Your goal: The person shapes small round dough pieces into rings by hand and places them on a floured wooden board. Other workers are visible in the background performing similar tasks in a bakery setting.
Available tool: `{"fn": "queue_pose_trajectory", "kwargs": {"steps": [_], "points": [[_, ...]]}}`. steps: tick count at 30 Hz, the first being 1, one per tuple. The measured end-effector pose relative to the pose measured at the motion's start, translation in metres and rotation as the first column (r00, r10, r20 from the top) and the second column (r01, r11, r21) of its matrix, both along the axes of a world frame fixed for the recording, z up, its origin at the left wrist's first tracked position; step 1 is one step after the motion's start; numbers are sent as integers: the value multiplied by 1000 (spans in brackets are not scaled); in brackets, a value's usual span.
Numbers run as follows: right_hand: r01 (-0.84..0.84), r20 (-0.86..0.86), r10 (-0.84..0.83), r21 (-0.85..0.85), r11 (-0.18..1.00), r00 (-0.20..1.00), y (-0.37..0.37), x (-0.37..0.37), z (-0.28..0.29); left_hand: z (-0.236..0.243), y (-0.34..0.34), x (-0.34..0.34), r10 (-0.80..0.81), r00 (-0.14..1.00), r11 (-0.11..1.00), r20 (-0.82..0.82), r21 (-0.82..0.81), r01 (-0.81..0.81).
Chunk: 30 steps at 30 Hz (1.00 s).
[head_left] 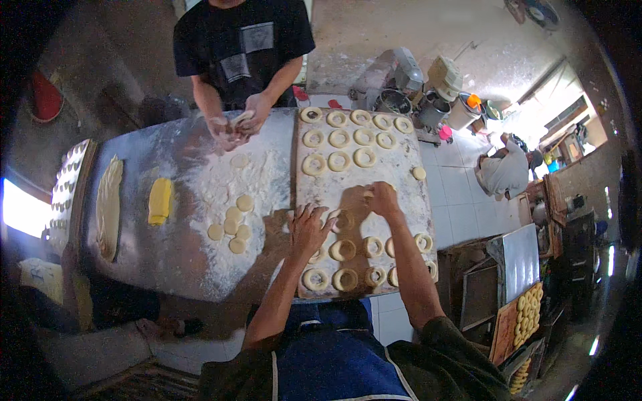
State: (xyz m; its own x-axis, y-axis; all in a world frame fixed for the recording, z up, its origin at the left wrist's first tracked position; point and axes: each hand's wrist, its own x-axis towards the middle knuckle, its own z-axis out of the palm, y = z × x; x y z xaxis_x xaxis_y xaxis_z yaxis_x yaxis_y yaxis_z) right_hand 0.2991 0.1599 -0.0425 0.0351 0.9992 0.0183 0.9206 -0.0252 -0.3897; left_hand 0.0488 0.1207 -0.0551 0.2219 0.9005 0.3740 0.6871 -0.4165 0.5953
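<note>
My left hand [309,228] rests low over the floured board [401,182], its fingers spread beside a dough ring [344,220]. Farther right, my right hand [383,199] is closed, fingers pointing down to the board. A pale bit of dough shows at its fingertips; the hand hides most of it. Rows of dough rings [339,138] lie at the board's far end, and more dough rings [345,279] fill the near end. One small dough ball [418,174] sits by the right edge.
Across the table [140,267], a co-worker's hands [234,127] handle dough. Flat dough rounds [233,215] lie on flour, left of my board. Farther left are a yellow block [160,200] and a long dough strip [109,208]. A tray of rings [528,314] stands lower right.
</note>
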Motion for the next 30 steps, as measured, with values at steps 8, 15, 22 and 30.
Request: {"fn": "queue_pose_trajectory", "kwargs": {"steps": [8, 15, 22, 30], "points": [[-348, -433, 390, 175, 921, 813, 22, -158, -4, -4, -39, -161, 262, 961, 963, 86, -87, -255], [-331, 143, 303, 265, 906, 942, 24, -262, -39, -11, -37, -197, 308, 872, 942, 380, -249, -224], [-128, -691, 7, -125, 984, 723, -24, -259, 5, -12, -22, -165, 249, 767, 946, 591, -318, -62], [-310, -972, -196, -227, 923, 127, -63, -237, 35, 6, -27, -143, 482, 144, 637, 864, -459, 619]]}}
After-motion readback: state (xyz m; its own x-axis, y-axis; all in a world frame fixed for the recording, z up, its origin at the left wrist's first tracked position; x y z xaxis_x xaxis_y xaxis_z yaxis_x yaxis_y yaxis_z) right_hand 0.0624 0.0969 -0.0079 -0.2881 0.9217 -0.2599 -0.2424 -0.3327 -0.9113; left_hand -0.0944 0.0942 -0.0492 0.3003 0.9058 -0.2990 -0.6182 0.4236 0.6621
